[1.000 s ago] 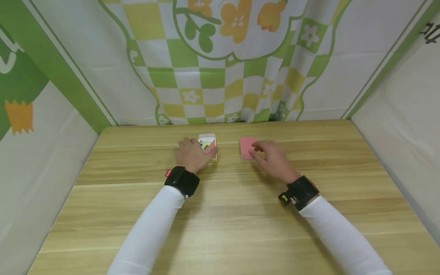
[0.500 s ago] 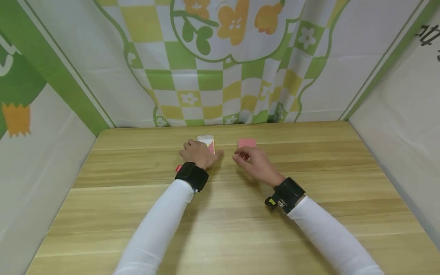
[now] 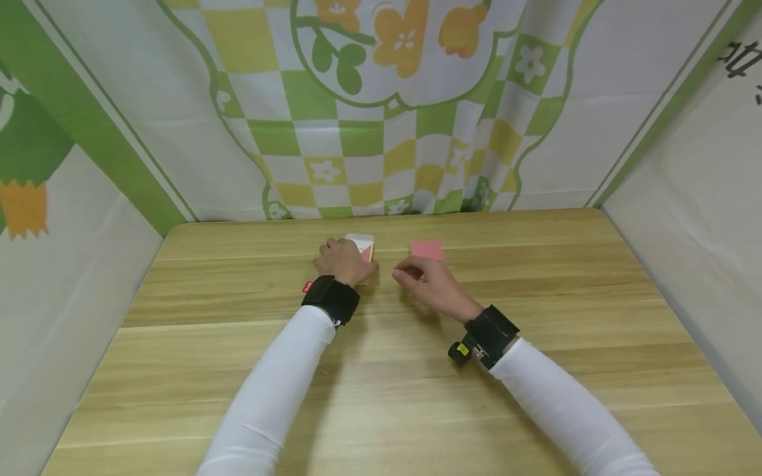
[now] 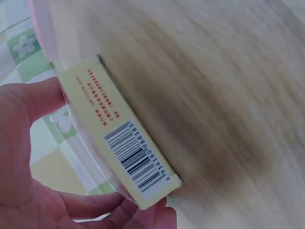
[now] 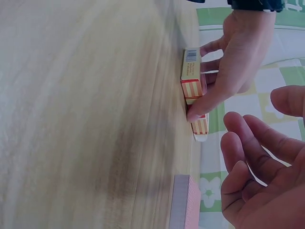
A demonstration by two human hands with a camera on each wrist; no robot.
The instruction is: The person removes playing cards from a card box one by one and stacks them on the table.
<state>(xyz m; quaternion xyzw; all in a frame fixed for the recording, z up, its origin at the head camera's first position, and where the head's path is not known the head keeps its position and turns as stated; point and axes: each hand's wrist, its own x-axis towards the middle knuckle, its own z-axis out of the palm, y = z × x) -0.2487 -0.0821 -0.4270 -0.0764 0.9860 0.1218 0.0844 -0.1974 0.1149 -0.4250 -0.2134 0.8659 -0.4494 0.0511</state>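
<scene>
My left hand (image 3: 345,263) grips a playing-card box (image 3: 368,250) on the table, covering most of it in the head view. In the left wrist view, the thumb and the fingers are on opposite sides of the box (image 4: 119,138), whose pale yellow end carries a barcode. The box's striped red-and-cream side shows in the right wrist view. A stack of pink-backed cards (image 3: 426,249) lies to the right of the box, apart from it. In front of that stack, my right hand (image 3: 430,284) hovers with loosely bent fingers and holds nothing.
Both hands are near the back of the wooden table (image 3: 405,396). A green-and-yellow checked curtain (image 3: 369,145) hangs along its far edge. White cloth walls (image 3: 684,165) stand at both sides.
My right hand has moved left, away from over the card stack towards the box. My left hand has shifted slightly to the right and now closes around the box. The card stack stays put.
</scene>
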